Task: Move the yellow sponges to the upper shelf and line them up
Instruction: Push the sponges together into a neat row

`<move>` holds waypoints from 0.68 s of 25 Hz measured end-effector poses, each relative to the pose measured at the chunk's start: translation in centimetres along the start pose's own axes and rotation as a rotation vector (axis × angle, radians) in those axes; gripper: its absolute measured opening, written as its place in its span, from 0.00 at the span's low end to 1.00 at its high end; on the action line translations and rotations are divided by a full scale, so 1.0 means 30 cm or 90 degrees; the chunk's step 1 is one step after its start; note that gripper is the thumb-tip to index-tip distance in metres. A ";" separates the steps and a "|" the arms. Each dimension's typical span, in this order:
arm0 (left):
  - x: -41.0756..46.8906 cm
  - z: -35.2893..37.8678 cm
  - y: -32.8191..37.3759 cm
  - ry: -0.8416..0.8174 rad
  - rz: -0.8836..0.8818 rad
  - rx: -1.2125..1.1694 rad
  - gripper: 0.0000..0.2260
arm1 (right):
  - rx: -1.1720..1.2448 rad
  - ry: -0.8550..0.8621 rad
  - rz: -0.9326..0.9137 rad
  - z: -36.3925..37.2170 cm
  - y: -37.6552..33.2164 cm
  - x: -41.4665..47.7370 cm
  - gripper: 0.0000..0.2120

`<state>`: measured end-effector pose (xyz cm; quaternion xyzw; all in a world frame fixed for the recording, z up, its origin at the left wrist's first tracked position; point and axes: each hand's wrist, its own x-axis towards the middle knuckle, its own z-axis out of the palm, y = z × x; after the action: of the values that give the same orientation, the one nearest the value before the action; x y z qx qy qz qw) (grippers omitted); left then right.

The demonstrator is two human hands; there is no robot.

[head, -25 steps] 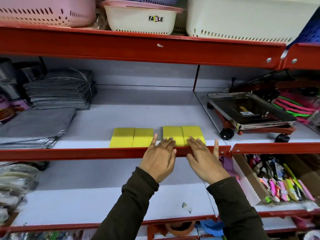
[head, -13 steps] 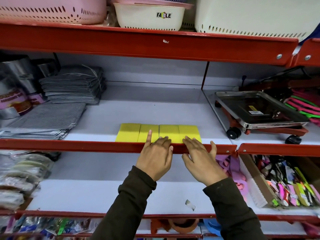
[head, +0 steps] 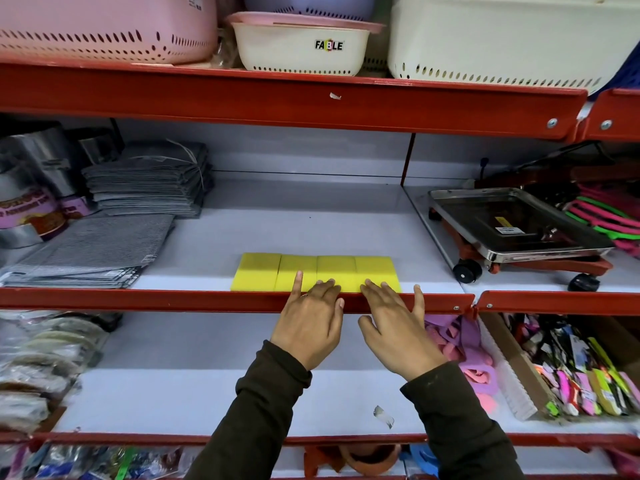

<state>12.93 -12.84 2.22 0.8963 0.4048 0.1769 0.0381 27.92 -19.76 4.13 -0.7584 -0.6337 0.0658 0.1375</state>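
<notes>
Several yellow sponges (head: 317,270) lie side by side in one touching row at the front of the white middle shelf (head: 311,223), just behind its red lip. My left hand (head: 310,322) rests over the lip with its fingertips on the second and third sponges. My right hand (head: 398,323) lies flat beside it, fingertips on the rightmost sponge, thumb on the lip. Both hands have fingers spread and hold nothing. The sponges' front edges are partly hidden by the fingers.
Stacks of grey cloths (head: 149,181) and flat grey packs (head: 93,251) lie at the left of the shelf. A steel tray on a red wheeled stand (head: 512,226) stands at the right. Baskets (head: 301,43) fill the shelf above. Packaged goods (head: 571,368) sit on the lower shelf at right.
A second ago the sponges lay in two pairs with a gap. The right pair has been slid left, and the row is now closed. Both hands stayed at the front edge.
</notes>
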 end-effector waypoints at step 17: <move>-0.069 -0.042 -0.150 0.004 -0.220 0.032 0.44 | 0.026 0.008 -0.031 0.014 -0.017 0.067 0.27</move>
<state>8.04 -11.45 1.85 0.8133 0.5575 0.1604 0.0445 27.71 -17.67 4.03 -0.7403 -0.6494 0.0710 0.1585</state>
